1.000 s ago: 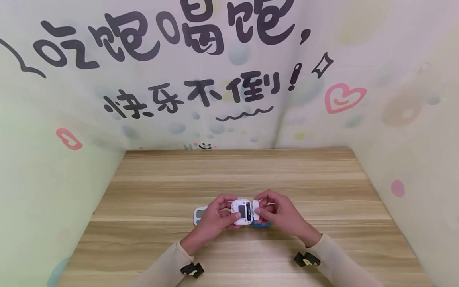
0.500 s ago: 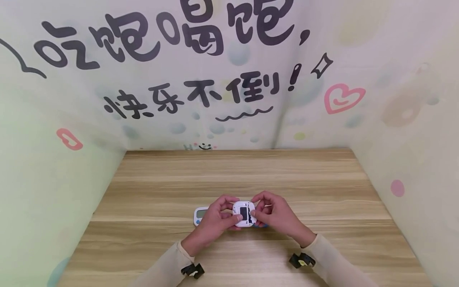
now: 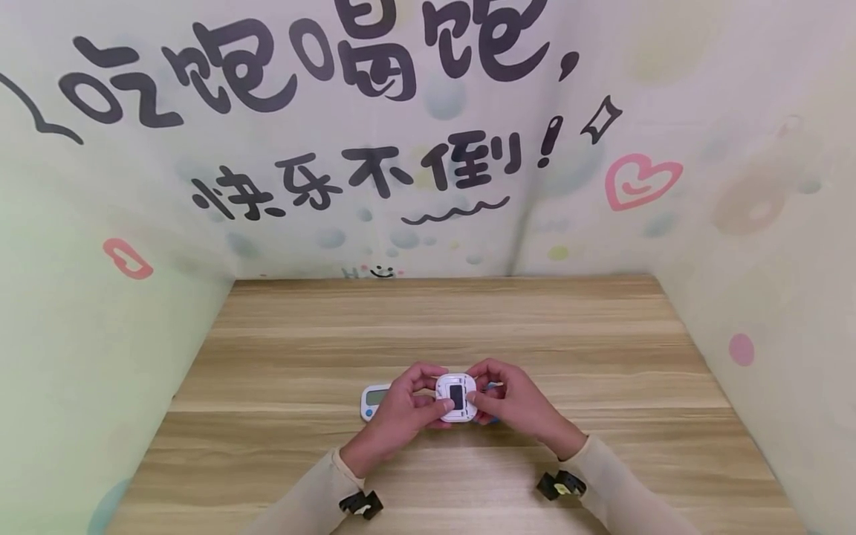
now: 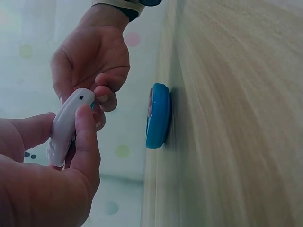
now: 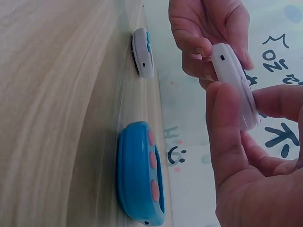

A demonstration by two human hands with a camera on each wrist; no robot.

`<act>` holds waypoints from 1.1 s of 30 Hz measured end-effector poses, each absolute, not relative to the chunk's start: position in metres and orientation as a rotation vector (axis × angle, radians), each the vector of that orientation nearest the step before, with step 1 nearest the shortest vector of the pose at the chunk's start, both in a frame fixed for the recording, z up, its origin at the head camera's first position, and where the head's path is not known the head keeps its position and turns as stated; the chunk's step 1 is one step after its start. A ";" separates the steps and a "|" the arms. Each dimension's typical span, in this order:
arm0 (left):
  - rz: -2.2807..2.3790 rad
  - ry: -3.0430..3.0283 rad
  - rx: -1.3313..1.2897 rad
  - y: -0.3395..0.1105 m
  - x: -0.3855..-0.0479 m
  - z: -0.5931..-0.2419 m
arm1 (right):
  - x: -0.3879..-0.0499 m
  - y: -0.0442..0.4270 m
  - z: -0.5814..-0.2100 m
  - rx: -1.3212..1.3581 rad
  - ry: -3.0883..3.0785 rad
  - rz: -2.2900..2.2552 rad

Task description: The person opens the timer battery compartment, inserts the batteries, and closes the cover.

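Both hands hold up a small white digital timer (image 3: 458, 394), its back turned upward with a dark rectangle in the middle. My left hand (image 3: 399, 412) grips its left side, the thumb lying on the back. On the other side, my right hand (image 3: 520, 401) pinches the edge, its thumb pressing the strip over the battery slot. No battery shows there. From the side, the timer (image 4: 66, 123) is seen tilted and off the table in the left wrist view. The right wrist view shows the timer (image 5: 232, 80) between the fingertips of both hands.
A second white timer (image 3: 377, 397) with a grey screen lies on the wooden table (image 3: 441, 319), partly behind the left hand. A blue timer (image 5: 135, 175) with pink buttons lies under the right hand. Patterned walls (image 3: 428, 245) stand behind and at both sides.
The right hand has moved left with the white battery cover, bringing it over the slot where a dark battery was visible. The left hand has kept its grip on the timer.
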State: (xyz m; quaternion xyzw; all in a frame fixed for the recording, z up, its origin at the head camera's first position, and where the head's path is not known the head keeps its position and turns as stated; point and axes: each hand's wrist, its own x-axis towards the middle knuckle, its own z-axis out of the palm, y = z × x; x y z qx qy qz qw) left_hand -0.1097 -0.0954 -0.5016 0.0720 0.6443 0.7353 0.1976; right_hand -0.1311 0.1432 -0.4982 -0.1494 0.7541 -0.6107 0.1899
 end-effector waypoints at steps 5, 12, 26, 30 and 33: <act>2.061 1.803 0.199 -0.096 -0.110 -0.504 | -0.131 0.142 -0.498 -0.429 2.101 -1.701; 2.069 1.801 0.212 -0.097 -0.110 -0.504 | -0.132 0.142 -0.499 -0.444 2.105 -1.697; 2.020 1.827 0.221 -0.100 -0.109 -0.505 | -0.131 0.144 -0.503 -0.486 2.077 -1.677; 2.017 1.830 0.204 -0.099 -0.110 -0.503 | -0.132 0.144 -0.504 -0.501 2.060 -1.695; 2.025 1.835 0.198 -0.098 -0.111 -0.501 | -0.132 0.143 -0.504 -0.491 2.063 -1.716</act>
